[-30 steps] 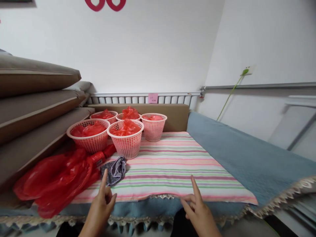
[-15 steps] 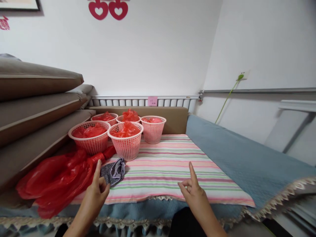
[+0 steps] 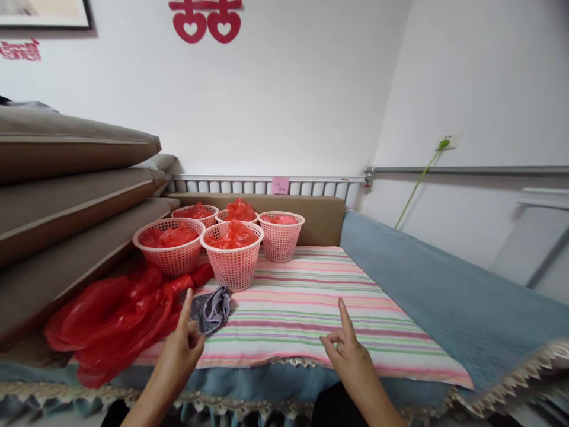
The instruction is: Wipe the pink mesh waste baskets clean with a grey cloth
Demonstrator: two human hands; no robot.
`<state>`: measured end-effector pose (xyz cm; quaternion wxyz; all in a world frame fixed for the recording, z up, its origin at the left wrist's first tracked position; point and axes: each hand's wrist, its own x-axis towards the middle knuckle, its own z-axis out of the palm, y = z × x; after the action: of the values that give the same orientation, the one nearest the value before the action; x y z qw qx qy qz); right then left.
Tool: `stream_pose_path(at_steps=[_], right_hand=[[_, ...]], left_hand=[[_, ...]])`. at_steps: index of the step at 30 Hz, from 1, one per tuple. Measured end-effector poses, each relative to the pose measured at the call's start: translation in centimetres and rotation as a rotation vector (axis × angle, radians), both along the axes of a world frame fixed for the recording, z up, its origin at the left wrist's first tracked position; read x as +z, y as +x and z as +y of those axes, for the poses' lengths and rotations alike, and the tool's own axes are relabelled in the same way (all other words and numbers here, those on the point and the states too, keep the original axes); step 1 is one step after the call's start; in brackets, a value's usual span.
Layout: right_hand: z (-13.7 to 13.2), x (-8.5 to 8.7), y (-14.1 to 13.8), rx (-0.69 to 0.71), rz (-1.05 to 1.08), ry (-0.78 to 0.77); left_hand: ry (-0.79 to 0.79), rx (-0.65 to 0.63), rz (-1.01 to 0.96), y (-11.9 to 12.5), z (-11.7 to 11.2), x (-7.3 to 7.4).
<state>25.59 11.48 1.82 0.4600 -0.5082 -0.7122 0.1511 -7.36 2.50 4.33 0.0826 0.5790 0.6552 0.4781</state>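
My left hand [image 3: 182, 350] hovers over the front edge of the striped cloth [image 3: 306, 308], index finger pointing up, the other fingers curled, holding nothing. Its fingertip is just left of a crumpled grey cloth [image 3: 211, 309]. My right hand [image 3: 349, 356] is raised in the same pose near the cloth's front middle, index finger out, nothing in it. Several pink mesh baskets [image 3: 233, 261] lined with red plastic bags stand at the back left of the striped cloth.
A heap of red plastic bags [image 3: 111, 314] lies left of the grey cloth. Stacked brown cushions [image 3: 66, 196] rise on the left. A blue blanket [image 3: 444, 296] covers the right side. A white rail [image 3: 267, 181] and a brown headboard run behind the baskets.
Both hands stay in a pointing pose and have shifted only slightly. The camera has tilted up a little, showing more of the wall decoration.
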Motion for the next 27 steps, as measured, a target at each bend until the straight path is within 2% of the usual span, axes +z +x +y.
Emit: stream_pose_path(at_steps=[12,18,23,27], right_hand=[[-0.2,-0.8,-0.4,0.047,0.008,-0.027],[0.0,-1.0,-0.5,0.066,-0.012,-0.078],[-0.2,0.9,-0.3,0.063,0.035,-0.239],[0.7,1.7,-0.9,0.091,0.182,-0.475]], left_hand=[[-0.041,-0.044,-0.037,0.3,0.0,-1.1],[-0.080,-0.046,-0.076,0.5,-0.5,-0.1],[-0.127,0.015,-0.206,0.2,-0.6,0.3],[-0.284,0.003,-0.400,-0.6,0.6,0.3]])
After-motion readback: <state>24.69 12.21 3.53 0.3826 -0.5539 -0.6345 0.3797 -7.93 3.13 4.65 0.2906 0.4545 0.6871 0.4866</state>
